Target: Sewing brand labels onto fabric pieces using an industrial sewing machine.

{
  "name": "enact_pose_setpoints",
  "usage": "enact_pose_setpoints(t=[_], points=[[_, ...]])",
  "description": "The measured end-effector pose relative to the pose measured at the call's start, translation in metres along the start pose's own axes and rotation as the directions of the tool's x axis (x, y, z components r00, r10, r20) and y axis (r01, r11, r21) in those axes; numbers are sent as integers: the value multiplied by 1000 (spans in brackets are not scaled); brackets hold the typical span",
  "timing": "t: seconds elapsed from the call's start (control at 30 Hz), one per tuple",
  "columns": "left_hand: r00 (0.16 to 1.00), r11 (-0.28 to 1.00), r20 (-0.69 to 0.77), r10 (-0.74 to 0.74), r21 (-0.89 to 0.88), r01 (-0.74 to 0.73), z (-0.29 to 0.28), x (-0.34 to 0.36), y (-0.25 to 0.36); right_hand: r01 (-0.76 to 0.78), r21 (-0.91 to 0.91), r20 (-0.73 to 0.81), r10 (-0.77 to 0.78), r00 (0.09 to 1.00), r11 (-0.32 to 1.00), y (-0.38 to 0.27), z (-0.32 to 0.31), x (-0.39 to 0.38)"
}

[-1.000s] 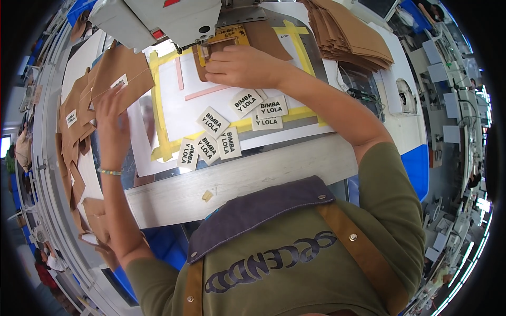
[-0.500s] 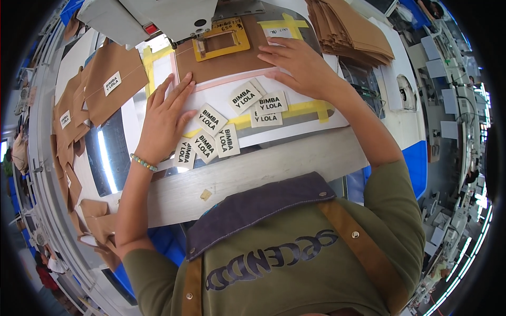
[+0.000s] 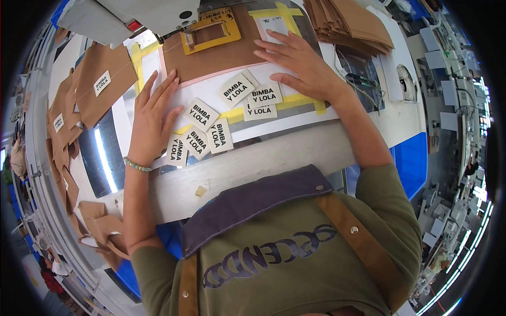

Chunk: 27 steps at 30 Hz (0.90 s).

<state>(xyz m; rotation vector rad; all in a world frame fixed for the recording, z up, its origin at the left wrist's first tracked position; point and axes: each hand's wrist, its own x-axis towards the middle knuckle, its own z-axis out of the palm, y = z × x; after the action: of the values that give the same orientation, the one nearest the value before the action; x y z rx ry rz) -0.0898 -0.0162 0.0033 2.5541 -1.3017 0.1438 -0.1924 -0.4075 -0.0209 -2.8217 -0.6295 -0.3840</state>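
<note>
My left hand [image 3: 154, 113] lies flat with fingers spread, its fingertips at the near left corner of a brown panel [image 3: 226, 55]. My right hand [image 3: 300, 68] is open too, its fingers over the panel's right end by a white paper with yellow tape [image 3: 271, 26]. The panel rests on a white board edged with pink strips, and a yellow rectangular frame [image 3: 233, 38] lies on it beside the sewing machine head [image 3: 132, 18]. Between my hands are several loose square white labels with dark print [image 3: 201, 114], some overlapping. Neither hand holds anything.
Brown pieces bearing white labels [image 3: 118, 66] are heaped at the left. A stack of brown panels [image 3: 363, 26] sits at the far right, near cables [image 3: 363, 81]. A blue bin [image 3: 411, 163] is below the table's right side. A small tan scrap [image 3: 201, 191] lies on the near edge.
The whole view has shifted, so the hands, panel, labels and machine all appear slightly farther left and higher. Both hands keep about the same places on the work.
</note>
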Motion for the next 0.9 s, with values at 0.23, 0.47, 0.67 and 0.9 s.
enact_pose_setpoints(t=[0.23,0.47,0.67,0.9], points=[[1000,1000,20,-24,-3,24,1,-3,-2,12,-64,100,-6,995,998,3,4,4],[999,999,-34,-17,-36,16,3,-2,-2,63,-88,-2,-63,998,994,1,3,2],[1000,1000,-8,-6,12,7,4,-3,-4,-37,-89,80,45,996,995,2,12,2],[1000,1000,-10,9,-14,-9,4,-5,-5,-8,-105,24,11,1000,994,-1,10,1]])
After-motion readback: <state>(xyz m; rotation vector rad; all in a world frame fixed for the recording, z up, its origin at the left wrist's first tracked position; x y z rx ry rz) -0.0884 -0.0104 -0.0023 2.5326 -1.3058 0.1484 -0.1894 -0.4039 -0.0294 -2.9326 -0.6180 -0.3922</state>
